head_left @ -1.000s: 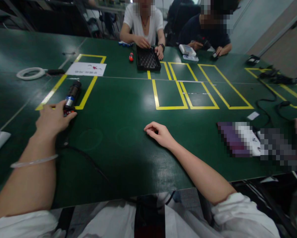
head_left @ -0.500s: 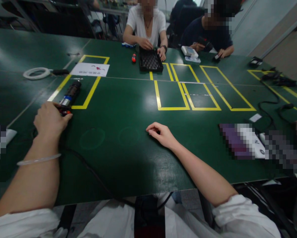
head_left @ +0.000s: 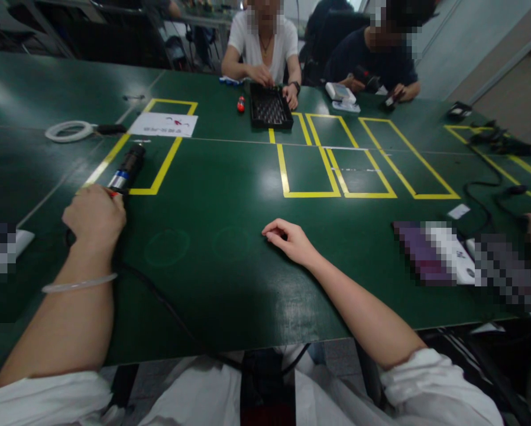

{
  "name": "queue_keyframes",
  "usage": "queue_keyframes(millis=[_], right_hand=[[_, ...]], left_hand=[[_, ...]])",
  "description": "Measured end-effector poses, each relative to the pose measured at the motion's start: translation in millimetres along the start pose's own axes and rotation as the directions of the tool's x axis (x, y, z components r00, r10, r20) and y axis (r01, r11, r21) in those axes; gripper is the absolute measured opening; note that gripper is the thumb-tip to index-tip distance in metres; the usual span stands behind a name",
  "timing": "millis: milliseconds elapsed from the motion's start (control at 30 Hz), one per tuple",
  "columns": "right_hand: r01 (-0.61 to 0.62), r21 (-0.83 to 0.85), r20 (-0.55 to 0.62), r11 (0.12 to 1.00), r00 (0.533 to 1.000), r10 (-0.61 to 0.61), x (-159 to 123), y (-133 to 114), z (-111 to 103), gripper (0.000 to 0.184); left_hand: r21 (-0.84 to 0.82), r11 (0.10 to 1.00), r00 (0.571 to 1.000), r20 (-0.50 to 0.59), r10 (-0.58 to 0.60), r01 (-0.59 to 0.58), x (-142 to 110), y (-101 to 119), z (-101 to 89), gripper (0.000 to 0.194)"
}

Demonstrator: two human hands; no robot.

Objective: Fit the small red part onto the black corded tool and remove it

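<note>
On the left, my left hand (head_left: 94, 216) is closed around the rear of a corded power tool (head_left: 124, 174). Its black barrel, with silver and blue bands, points away from me over the table. My fingers hide the grip, though a bit of red shows beside them. A black cord (head_left: 168, 307) runs from under my left wrist to the table's near edge. Near the middle, my right hand (head_left: 290, 241) rests on the green tabletop (head_left: 230, 284), fingers loosely curled towards the thumb. I see nothing in it.
Yellow tape rectangles (head_left: 312, 194) mark the table. Beyond the tool lie a printed paper (head_left: 165, 125) and a coiled white cable (head_left: 70, 131). Across from me, one person works at a black tray (head_left: 272, 115); another handles small dark items. Cables (head_left: 482, 183) and a blurred purple-and-white item (head_left: 429, 254) lie right.
My left hand has shifted slightly and its thumb, stretched out before, now wraps in against the tool. My right hand has stayed in place.
</note>
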State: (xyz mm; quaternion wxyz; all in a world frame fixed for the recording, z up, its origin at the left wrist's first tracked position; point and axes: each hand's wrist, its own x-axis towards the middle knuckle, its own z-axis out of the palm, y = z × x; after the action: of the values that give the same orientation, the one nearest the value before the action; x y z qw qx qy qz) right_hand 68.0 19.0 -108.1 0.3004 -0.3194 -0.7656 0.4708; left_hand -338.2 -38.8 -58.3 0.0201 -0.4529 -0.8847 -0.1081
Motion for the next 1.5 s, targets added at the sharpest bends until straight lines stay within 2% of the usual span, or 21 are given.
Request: queue_keyframes(millis=[100,133,167,233,300,367,467,533,600,667,833,967,1233,1500], right_hand=[[-0.004,0.008,0.000,1.000,1.000,0.004,0,0,1,0.014],[-0.004,0.008,0.001,1.000,1.000,0.004,0,-1,0,0.014],[-0.003,0.007,0.001,1.000,1.000,0.003,0,-2,0,0.014],[0.002,0.003,0.003,1.000,1.000,-0.002,0,-2,0,0.014],[0.003,-0.007,0.003,1.000,1.000,-0.003,0,-2,0,0.014],[-0.004,-0.017,0.008,1.000,1.000,0.004,1,-1,0,0.015],[0.004,0.010,0.011,1.000,1.000,-0.004,1,1,2,0.012],[0.023,0.059,0.012,0.998,1.000,-0.024,2,2,3,0.013],[0.041,0.088,0.026,0.995,0.999,-0.043,2,3,3,0.029],[0.059,0.072,0.051,0.996,0.997,-0.063,2,2,4,0.035],[0.112,-0.007,0.061,0.994,0.992,-0.111,1,3,4,0.014],[0.079,0.046,0.037,0.996,0.996,-0.081,2,5,4,0.016],[0.057,0.104,0.007,0.993,0.998,-0.058,2,4,3,0.017],[0.043,0.116,0.019,0.992,0.999,-0.046,2,3,4,0.018]], left_hand=[[0.038,0.999,0.985,-0.172,0.004,0.003,-4,9,2.0,0.057],[0.011,0.999,0.982,-0.186,0.043,-0.042,-6,15,3.3,0.055],[-0.041,0.995,0.980,-0.178,0.085,-0.094,-8,22,5.0,0.052],[-0.203,0.957,0.977,-0.092,0.193,-0.208,-16,42,9.6,0.048],[-0.416,0.861,0.941,0.036,0.335,-0.291,-29,67,15.0,0.045],[-0.609,0.743,0.875,0.160,0.456,-0.276,-48,95,19.6,0.044],[-0.763,0.616,0.707,0.326,0.627,-0.195,-77,131,23.5,0.044],[-0.814,0.567,0.610,0.388,0.691,-0.126,-93,148,25.2,0.045],[-0.844,0.533,0.567,0.415,0.712,-0.051,-104,157,27.1,0.047],[-0.861,0.509,0.558,0.422,0.714,-0.002,-109,162,29.1,0.048],[-0.874,0.486,0.559,0.403,0.725,-0.002,-112,164,32.0,0.043],[-0.876,0.483,0.584,0.388,0.713,-0.007,-111,162,34.9,0.040],[-0.886,0.463,0.573,0.390,0.721,0.020,-110,161,37.5,0.037],[-0.883,0.470,0.581,0.389,0.715,0.012,-110,160,41.7,0.039]])
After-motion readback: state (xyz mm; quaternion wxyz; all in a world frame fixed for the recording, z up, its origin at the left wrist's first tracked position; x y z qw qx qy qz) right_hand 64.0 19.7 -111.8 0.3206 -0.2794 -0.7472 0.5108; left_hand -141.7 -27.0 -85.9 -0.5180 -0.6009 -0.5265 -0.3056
